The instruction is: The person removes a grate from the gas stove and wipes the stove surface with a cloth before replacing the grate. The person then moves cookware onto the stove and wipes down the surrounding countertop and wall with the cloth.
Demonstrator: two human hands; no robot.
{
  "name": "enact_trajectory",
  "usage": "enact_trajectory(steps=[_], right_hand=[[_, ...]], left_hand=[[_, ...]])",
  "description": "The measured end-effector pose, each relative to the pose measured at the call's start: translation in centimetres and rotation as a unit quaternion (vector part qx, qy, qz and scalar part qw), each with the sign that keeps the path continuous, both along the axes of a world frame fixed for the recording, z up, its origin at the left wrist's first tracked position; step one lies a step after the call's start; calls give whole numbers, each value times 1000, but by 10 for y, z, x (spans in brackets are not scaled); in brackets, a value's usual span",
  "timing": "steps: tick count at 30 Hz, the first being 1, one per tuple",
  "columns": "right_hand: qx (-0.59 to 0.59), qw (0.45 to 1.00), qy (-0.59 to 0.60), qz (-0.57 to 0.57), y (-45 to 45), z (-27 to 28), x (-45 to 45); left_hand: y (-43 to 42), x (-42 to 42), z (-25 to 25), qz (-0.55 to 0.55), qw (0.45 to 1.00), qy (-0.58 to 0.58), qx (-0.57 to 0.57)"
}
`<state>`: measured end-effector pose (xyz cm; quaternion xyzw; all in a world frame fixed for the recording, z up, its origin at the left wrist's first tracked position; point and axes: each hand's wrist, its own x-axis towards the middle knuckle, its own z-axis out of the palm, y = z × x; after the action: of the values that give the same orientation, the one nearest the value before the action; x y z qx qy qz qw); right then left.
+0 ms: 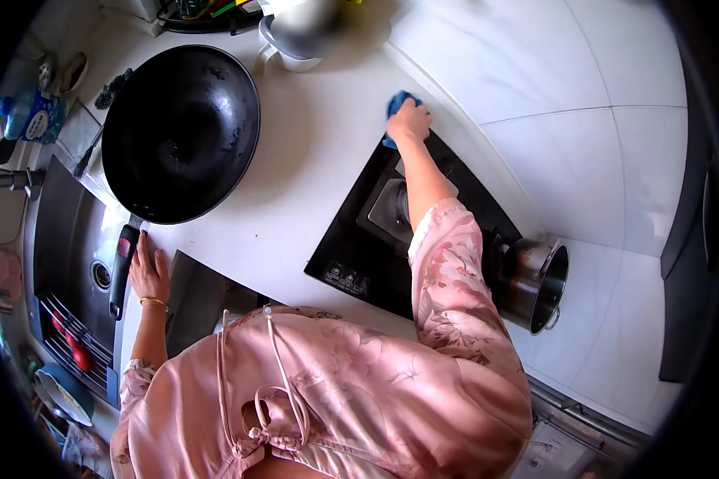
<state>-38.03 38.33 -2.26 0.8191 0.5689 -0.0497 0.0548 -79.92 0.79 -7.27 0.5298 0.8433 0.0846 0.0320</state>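
While my right arm reaches forward across the black cooktop (359, 247), my right hand (408, 121) is closed over a blue cloth (399, 102) at the cooktop's far corner, near the tiled wall (535, 72). My left arm is lower, with the left hand (149, 270) open and palm down at the tabletop (287, 184) edge, fingers pointing forward; I cannot tell if they touch the wok handle (122, 271) just beside them. The cloth is well apart from that hand, ahead and to its right. Between my hands and farther left, the black wok (181, 134) takes up much of the tabletop. A metal pot (533, 283) stands right of my sleeve, which partly hides the cooktop. The sink (76, 239) lies left of the handle.
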Motion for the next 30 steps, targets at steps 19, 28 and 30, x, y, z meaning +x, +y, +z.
enact_trajectory(steps=[19,28,30], right_hand=[[120,955,7,273,-202,-22,-132],[137,890,47,433,-360,-29,-262],[92,844,130,512,-382,-34,-294]], left_hand=[[-1,0,6,13,999,-50,-4],[-15,-11,2,-46,973,-152,169],[-24,-18,5,-23,943,-294,152]])
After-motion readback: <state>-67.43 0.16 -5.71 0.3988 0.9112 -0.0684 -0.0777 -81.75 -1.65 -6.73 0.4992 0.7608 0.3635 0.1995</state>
